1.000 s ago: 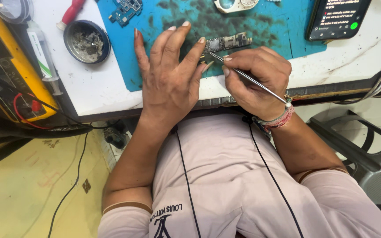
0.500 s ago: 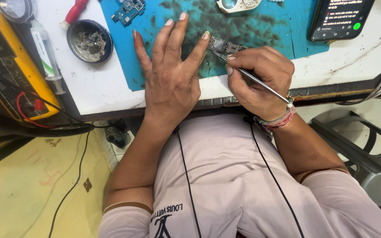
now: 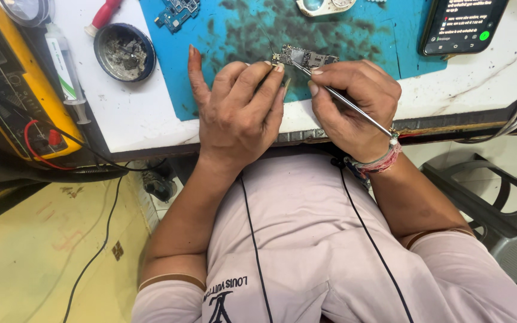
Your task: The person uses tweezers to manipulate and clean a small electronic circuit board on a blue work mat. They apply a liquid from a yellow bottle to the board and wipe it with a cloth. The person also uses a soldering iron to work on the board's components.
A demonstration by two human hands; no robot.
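Blue mat [image 3: 390, 42], white bench [image 3: 127, 113], yellow floor [image 3: 37, 257]

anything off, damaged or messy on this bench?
The blue work mat is heavily blotched with dark stains around the small circuit board. The white tabletop is speckled and marked. The round tin holds grey residue. Nothing looks spilled or toppled.

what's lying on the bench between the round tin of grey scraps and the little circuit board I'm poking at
In the head view, only bare blue mat lies between the round tin and the small circuit board, plus your left hand, whose fingertips hold the board.
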